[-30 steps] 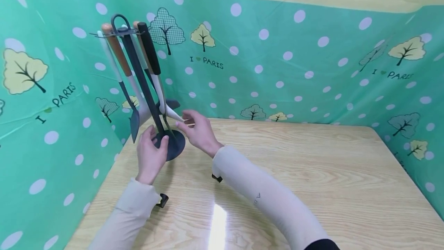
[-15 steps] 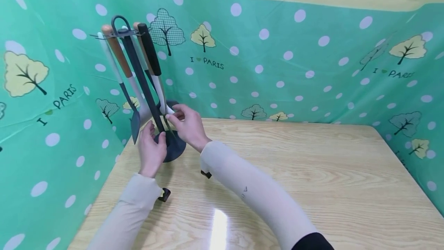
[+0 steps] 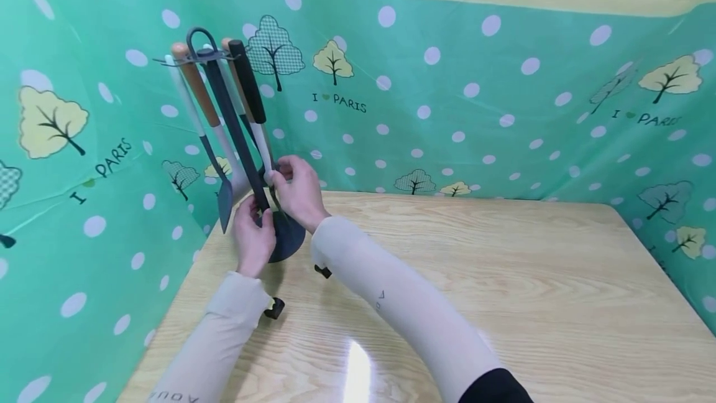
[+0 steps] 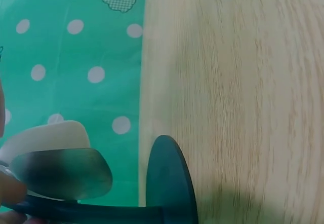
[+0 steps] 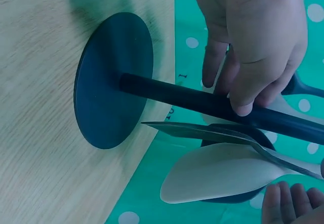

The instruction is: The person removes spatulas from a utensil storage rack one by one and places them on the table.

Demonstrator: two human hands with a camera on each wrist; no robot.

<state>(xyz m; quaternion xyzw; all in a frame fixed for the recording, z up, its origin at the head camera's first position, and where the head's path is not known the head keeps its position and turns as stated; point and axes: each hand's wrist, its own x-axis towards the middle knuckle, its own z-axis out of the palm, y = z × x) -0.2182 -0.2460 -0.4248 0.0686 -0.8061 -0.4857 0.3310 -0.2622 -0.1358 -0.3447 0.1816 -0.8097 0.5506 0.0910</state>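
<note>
In the head view a dark utensil stand (image 3: 237, 132) stands on its round base (image 3: 292, 241) at the table's left side. Wood-, pale- and black-handled utensils hang from its top ring. My left hand (image 3: 255, 240) holds the pole low down, with thumb and fingers around it. My right hand (image 3: 302, 193) pinches a white spatula (image 5: 217, 174) near its neck, right of the pole. A thin metal turner (image 5: 197, 132) with a black handle (image 3: 247, 83) hangs in front of it; whether my right thumb touches it is unclear. A dark turner (image 3: 225, 204) hangs at the left.
A pale wooden table (image 3: 475, 278) spreads to the right and front. Green dotted cloth (image 3: 425, 111) closes in the back and both sides, close behind the stand. Behind the metal turner in the left wrist view, a white utensil head (image 4: 55, 135) shows.
My right hand has moved left, closer to the pole. The white spatula's head, which pointed right, is now hidden behind that hand in the head view. My left hand stays at the pole.
</note>
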